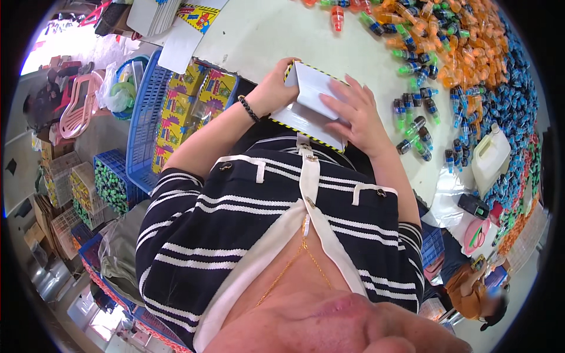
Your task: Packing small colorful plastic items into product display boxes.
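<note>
Card box (312,120), white inside with yellow-and-black striped edges, was partly folded and located between both hands, in front of the torso at the near edge of the table (259,35). Left hand (275,89) grasped its left end; a black bead bracelet (248,109) sat on that wrist. Right hand (359,117) touched the right part, fingers extended and spread over the white flap; could not tell whether it gripped. Left of the hands: blue basket (139,126) holding yellow printed boxes (175,120). Right, on the table: loose green-and-black bottles (416,126) nearest, then a heap of orange bottles (459,53), with many blue bottles (517,88) beyond. White jug (492,154) stood or lay by the blue ones; posture unclear. Lower right, well apart: another person in a brown top (469,289)
</note>
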Available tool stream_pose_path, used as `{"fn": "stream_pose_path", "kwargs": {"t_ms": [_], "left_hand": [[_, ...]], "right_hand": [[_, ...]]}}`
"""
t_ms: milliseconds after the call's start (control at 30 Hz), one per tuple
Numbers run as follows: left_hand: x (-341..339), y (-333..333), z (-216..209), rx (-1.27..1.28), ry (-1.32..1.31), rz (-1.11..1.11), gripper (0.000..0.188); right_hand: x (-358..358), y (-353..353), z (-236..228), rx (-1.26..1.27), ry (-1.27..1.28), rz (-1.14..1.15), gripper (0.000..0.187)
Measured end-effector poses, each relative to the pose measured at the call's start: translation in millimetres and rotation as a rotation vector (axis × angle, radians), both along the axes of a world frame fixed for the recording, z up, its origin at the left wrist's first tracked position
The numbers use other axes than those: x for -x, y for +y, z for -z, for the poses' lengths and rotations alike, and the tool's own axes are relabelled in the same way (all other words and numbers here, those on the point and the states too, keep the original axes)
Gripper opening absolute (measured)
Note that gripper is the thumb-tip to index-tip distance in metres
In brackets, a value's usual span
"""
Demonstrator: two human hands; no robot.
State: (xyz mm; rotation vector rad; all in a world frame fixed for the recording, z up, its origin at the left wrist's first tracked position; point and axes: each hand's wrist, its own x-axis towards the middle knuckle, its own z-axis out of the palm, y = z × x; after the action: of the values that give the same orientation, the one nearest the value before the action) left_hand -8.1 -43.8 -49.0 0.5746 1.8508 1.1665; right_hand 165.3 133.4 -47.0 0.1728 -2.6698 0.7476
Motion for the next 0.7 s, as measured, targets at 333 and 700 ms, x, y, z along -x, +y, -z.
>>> {"fn": "stream_pose_path", "kwargs": {"t_ms": [333, 700], "left_hand": [[12.0, -3.3, 3.6, -0.008, 0.323, 0.214, 0.066], [-25.8, 18.3, -108.2, -0.325, -0.023, 0.327, 0.055]], "right_hand": [[25.4, -24.8, -9.8, -0.076, -0.389, 0.358, 0.071], [-1.2, -37.4, -56.1, 0.764, 0.000, 0.306, 0.078]]}}
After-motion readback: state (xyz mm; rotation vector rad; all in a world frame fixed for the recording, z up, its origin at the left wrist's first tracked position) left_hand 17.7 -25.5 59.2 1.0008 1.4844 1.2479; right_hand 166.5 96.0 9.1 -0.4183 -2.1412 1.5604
